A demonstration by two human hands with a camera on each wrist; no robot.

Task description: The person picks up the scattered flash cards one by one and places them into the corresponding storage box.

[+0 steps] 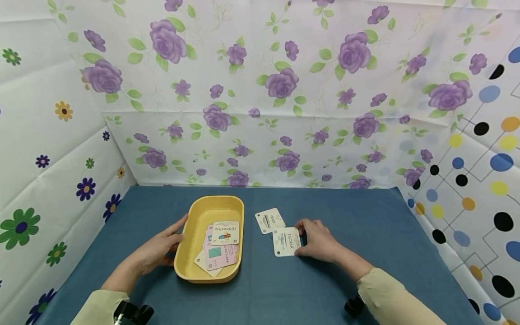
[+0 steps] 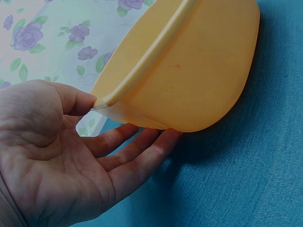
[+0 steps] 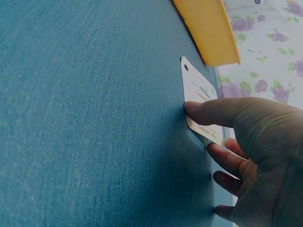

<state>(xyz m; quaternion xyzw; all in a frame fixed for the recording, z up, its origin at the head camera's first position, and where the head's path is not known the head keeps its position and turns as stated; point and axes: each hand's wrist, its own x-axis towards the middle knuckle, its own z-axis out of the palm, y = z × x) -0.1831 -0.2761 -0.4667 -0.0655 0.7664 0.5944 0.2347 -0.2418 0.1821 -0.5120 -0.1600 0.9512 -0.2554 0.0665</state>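
Note:
At its left side, my left hand [image 1: 156,250] holds a yellow plastic bin [image 1: 181,266]. In the left wrist view the thumb is at the rim and the other fingers reach under the lower wall. Inside the bin are several cards, among them a spaceship card [image 1: 225,232] on top and a pink card [image 1: 219,259] below it. My right hand [image 1: 318,241] grips the yacht card [image 1: 284,243] by its right end, thumb on the near edge. In the right wrist view this card [image 3: 196,87] stands tilted. A ship card [image 1: 269,220] lies just behind it, its corner overlapped.
A blue cloth [image 1: 264,293] covers the table. Behind it hangs a white sheet with purple flowers [image 1: 252,149]. Patterned sheets stand at the left [image 1: 61,180] and right [image 1: 467,189] sides.

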